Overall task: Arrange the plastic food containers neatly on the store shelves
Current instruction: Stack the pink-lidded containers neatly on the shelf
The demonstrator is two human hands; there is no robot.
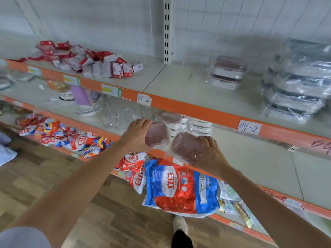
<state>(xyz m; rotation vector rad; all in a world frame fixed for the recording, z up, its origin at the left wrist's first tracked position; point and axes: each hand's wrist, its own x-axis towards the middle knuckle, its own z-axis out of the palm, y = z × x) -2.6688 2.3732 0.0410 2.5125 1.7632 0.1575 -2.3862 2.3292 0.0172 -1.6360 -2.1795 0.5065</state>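
Note:
Two pink-lidded plastic food containers in clear wrap sit at the front edge of the middle shelf [250, 158]. My left hand [136, 135] grips the left pink container [157, 133] from its left side. My right hand [209, 151] holds the right pink container [186, 145] from its right side. Behind them stand more wrapped containers [180, 122] in stacks. On the upper shelf [179, 81] sits a stack of pink-lidded containers [227, 72] and a pile of dark-lidded wrapped containers [295, 86].
Red and white small boxes [89, 59] are heaped on the upper shelf's left. Clear glass jars [114, 113] stand left of the containers. Detergent bags [179, 187] hang over the lower shelf. A white upright post [167, 31] splits the back wall. My shoe [180, 224] is on the wooden floor.

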